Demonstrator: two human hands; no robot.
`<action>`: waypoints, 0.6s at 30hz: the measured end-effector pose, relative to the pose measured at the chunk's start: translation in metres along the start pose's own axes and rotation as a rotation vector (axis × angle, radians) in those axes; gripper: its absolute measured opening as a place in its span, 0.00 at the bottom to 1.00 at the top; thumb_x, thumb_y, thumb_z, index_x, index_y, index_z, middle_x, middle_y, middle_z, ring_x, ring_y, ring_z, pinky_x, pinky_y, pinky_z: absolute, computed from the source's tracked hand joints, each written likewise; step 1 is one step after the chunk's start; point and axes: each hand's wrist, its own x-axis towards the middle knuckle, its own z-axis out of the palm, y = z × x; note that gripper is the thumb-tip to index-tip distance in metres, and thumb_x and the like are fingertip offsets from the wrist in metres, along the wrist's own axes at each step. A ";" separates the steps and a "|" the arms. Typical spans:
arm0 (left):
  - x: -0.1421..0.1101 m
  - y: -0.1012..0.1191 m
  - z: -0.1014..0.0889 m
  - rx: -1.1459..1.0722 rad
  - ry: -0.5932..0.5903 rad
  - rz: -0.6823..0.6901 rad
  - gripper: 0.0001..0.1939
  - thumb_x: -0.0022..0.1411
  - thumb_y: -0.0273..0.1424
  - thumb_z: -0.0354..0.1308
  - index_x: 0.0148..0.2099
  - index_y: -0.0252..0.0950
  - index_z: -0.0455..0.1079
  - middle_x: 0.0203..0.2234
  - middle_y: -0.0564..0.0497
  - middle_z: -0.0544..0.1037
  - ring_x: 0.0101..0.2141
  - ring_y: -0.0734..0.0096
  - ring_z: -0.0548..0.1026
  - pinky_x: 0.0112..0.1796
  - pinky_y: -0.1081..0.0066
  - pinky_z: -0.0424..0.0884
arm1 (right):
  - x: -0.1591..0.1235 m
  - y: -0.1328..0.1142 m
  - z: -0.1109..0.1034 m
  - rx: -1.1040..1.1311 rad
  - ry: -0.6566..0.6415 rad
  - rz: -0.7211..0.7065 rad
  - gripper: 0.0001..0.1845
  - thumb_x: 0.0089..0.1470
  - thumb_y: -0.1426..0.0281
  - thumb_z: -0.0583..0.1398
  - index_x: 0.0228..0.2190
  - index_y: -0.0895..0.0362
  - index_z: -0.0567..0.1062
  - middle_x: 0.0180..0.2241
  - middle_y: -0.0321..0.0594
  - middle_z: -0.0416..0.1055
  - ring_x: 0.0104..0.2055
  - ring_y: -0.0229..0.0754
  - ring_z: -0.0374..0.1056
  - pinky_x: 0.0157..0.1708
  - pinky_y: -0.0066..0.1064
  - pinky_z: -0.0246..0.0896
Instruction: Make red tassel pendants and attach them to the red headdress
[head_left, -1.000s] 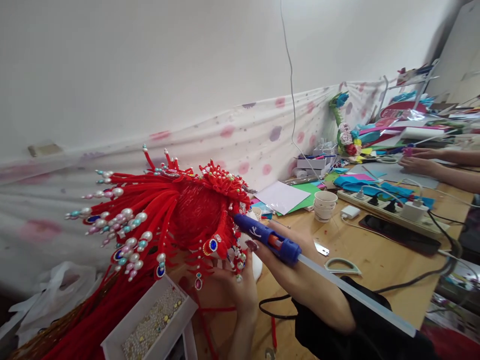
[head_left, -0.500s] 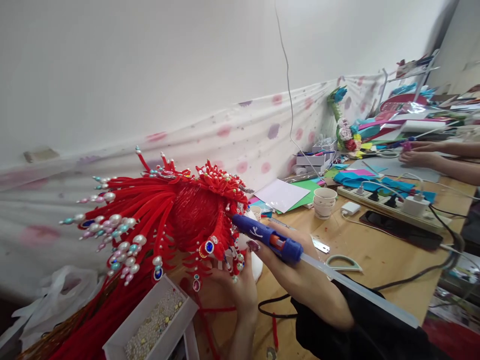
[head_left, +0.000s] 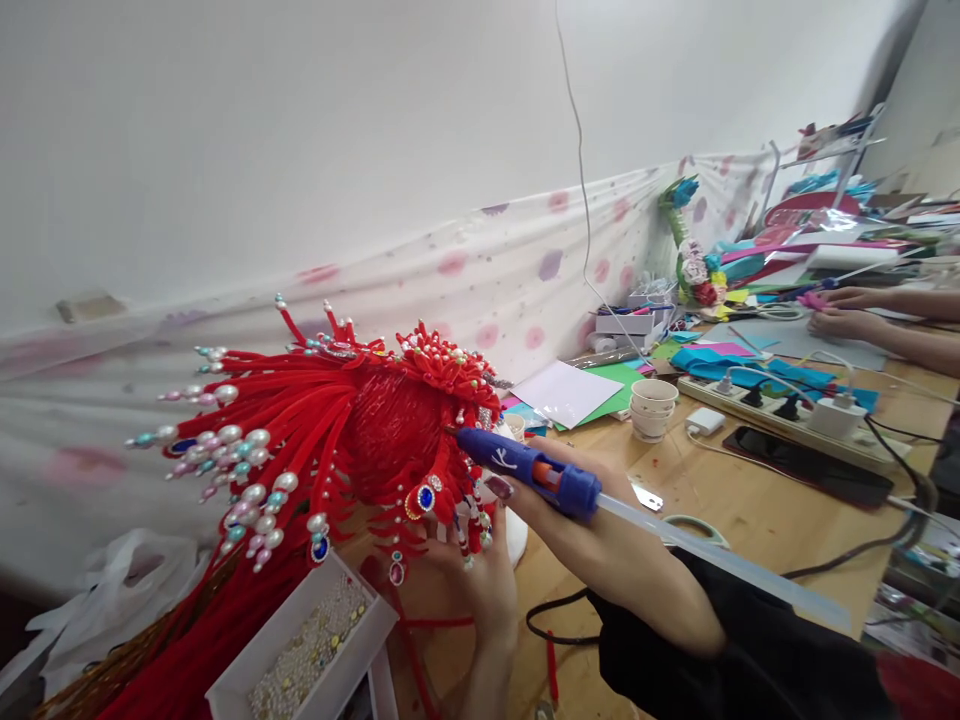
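Observation:
A red headdress (head_left: pixel 390 425) of fuzzy stems, with pearls, blue and pink gems and beaded tassels, fills the middle of the view. From below, my left hand (head_left: pixel 480 580) grips its underside; the fingertips are partly hidden behind the tassels. My right hand (head_left: pixel 600 550) is closed around a blue hot glue gun (head_left: pixel 517 465), with a long clear glue stick (head_left: pixel 720 560) sticking out of its back. Its nozzle tip touches or nearly touches the headdress's right side. Behind my left hand shows a white rounded object (head_left: pixel 516 535), mostly covered.
Below lies a white box (head_left: pixel 307 640) of small pearls, beside a bundle of red stems (head_left: pixel 195 640). On the table are paper cups (head_left: pixel 652 410), a power strip (head_left: pixel 780 415), a phone (head_left: pixel 817 465) and cables. Another person's hands (head_left: pixel 847 312) work at far right.
The glue gun's tip has shifted slightly left, closer against the headdress. My left hand keeps its hold. The whole view has moved a little.

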 end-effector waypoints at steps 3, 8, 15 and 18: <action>0.001 -0.002 -0.002 0.075 -0.020 0.017 0.24 0.50 0.35 0.69 0.49 0.36 0.67 0.37 0.45 0.79 0.45 0.52 0.78 0.54 0.48 0.70 | -0.002 0.003 -0.009 0.124 -0.029 0.084 0.20 0.56 0.51 0.61 0.27 0.55 0.75 0.18 0.33 0.61 0.20 0.34 0.55 0.20 0.27 0.50; -0.001 -0.003 -0.002 0.081 -0.028 -0.019 0.34 0.53 0.34 0.67 0.59 0.33 0.60 0.49 0.35 0.76 0.47 0.53 0.78 0.48 0.55 0.76 | -0.017 0.017 -0.018 0.527 -0.009 0.309 0.28 0.54 0.44 0.59 0.25 0.57 0.76 0.16 0.35 0.64 0.17 0.33 0.56 0.15 0.26 0.48; 0.003 -0.019 -0.004 0.148 0.047 0.068 0.47 0.49 0.36 0.72 0.65 0.38 0.50 0.58 0.33 0.68 0.55 0.49 0.72 0.54 0.52 0.72 | -0.008 0.043 -0.014 1.118 0.359 0.240 0.21 0.48 0.51 0.66 0.19 0.54 0.73 0.20 0.37 0.69 0.30 0.43 0.72 0.35 0.32 0.71; 0.003 -0.032 -0.008 0.209 0.091 0.088 0.47 0.48 0.38 0.72 0.64 0.36 0.51 0.58 0.32 0.67 0.55 0.50 0.72 0.54 0.53 0.71 | 0.011 0.066 -0.006 1.271 0.442 0.340 0.17 0.44 0.52 0.69 0.25 0.52 0.76 0.22 0.33 0.71 0.37 0.44 0.74 0.44 0.35 0.71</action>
